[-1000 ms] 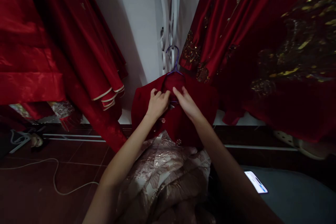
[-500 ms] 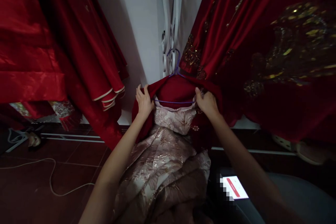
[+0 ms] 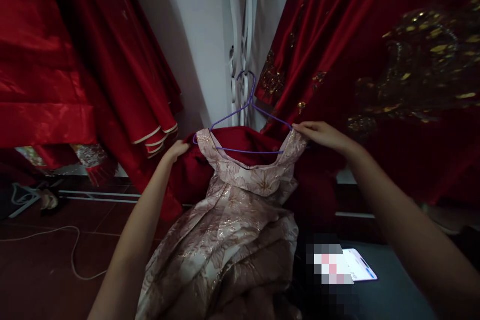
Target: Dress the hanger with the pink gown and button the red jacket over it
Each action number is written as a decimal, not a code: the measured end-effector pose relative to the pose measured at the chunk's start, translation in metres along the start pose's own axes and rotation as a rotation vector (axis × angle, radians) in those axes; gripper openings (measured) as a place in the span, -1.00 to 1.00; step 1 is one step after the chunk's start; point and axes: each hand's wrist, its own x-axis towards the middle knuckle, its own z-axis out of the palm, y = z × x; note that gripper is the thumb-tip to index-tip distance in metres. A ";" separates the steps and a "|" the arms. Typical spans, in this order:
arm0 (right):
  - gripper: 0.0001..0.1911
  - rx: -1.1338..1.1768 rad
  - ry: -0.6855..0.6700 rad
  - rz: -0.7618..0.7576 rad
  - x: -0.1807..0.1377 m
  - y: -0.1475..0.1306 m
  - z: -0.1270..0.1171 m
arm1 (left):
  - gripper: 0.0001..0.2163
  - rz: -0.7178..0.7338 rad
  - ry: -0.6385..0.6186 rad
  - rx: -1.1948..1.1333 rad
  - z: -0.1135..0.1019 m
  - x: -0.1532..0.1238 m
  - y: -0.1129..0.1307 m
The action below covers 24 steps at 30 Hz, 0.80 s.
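The shiny pink dress (image 3: 240,220) is closest. Its long skirt spreads down toward the person in lots of folds, with pale flowers and bits of sparkle. Off to the right, a phone (image 3: 364,265) with a bright screen lies on something gray (image 3: 399,280). Blurry squares cover the spot just beside it. On the left, a thin pale cord (image 3: 75,255) wiggles across the dark red floor (image 3: 45,280).

A bit farther away are the two hands. The left hand (image 3: 177,151) is curled up and gripping the red jacket (image 3: 191,175) by its edge. The right hand (image 3: 324,135) has its fingertips on the dress strap at the right end of the purple hanger (image 3: 247,151). I can't tell if they pinch the strap or the red cloth too. The dress hangs on this hanger by both straps, and the jacket is bunched behind it.

More red clothes hang on the left (image 3: 150,90), with pale edges, and on the right (image 3: 423,60), with gold beads. Behind the hanger are curly white bars (image 3: 249,10) and a white wall (image 3: 195,35).
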 end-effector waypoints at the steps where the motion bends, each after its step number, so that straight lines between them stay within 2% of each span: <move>1: -0.48 0.014 -0.056 -0.010 -0.001 0.003 0.001 | -0.74 -0.029 -0.150 0.034 0.000 -0.005 -0.007; 2: -0.50 0.016 -0.110 -0.013 -0.001 0.006 0.002 | -0.70 -0.032 -0.299 0.078 0.000 -0.010 -0.011; 3: -0.53 0.015 -0.098 -0.021 0.000 0.010 0.004 | -0.63 -0.002 -0.410 0.122 0.000 -0.014 -0.014; 4: -0.56 0.012 -0.039 -0.031 0.001 0.014 0.006 | -0.52 0.064 -0.460 0.163 -0.001 -0.017 -0.013; 5: -0.59 0.008 0.006 -0.042 0.003 0.017 0.008 | -0.42 0.159 -0.441 0.199 -0.001 -0.018 -0.009; 7: -0.64 0.011 0.052 -0.069 0.006 0.023 0.011 | -0.32 0.405 -0.254 0.244 -0.001 -0.016 0.005; 9: -0.68 0.026 0.070 -0.104 0.008 0.027 0.013 | -0.38 0.626 -0.099 0.256 -0.001 -0.009 0.024; 11: -0.71 0.047 0.116 -0.143 0.009 0.028 0.015 | -0.47 0.741 -0.076 0.295 0.000 -0.003 0.041; 14: -0.75 0.094 0.196 -0.169 0.008 0.028 0.018 | -0.53 0.767 -0.043 0.380 0.001 0.002 0.051; 18: -0.73 0.186 0.257 -0.106 0.006 0.029 0.024 | -0.51 0.748 0.062 0.326 0.003 0.004 0.045; 22: -0.71 0.298 0.380 -0.035 0.009 0.037 0.032 | -0.52 0.714 0.232 0.226 0.010 0.007 0.036; 24: -0.72 0.380 0.479 0.012 0.009 0.044 0.034 | -0.54 0.655 0.326 0.286 0.012 0.006 0.031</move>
